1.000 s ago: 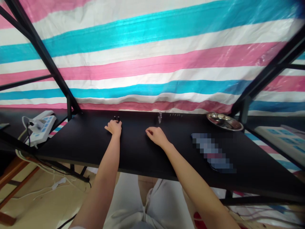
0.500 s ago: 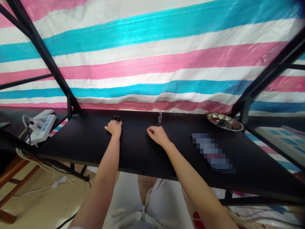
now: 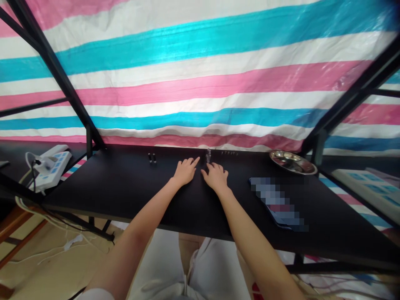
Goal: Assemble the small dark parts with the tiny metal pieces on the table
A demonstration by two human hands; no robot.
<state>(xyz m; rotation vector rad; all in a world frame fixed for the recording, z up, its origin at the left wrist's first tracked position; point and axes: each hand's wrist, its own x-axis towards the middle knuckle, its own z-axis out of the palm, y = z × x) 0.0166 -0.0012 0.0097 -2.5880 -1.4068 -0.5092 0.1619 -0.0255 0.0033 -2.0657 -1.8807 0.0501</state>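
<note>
My left hand lies flat on the black table with its fingers spread, holding nothing. Right beside it my right hand also rests palm down, fingers apart and empty. Both fingertips point at a small clear, glassy object standing near the table's back edge, just beyond them. Two small black pieces stand further left at the back, apart from my left hand.
A row of tiny dark bits lies at the back edge. A metal dish sits at the back right, a phone lies on the right. A white power strip rests on the left shelf. Black frame bars slant up on both sides.
My left hand has left the two black pieces and slid right to the middle. My right hand has moved forward and slightly right, and both hands have opened flat side by side.
</note>
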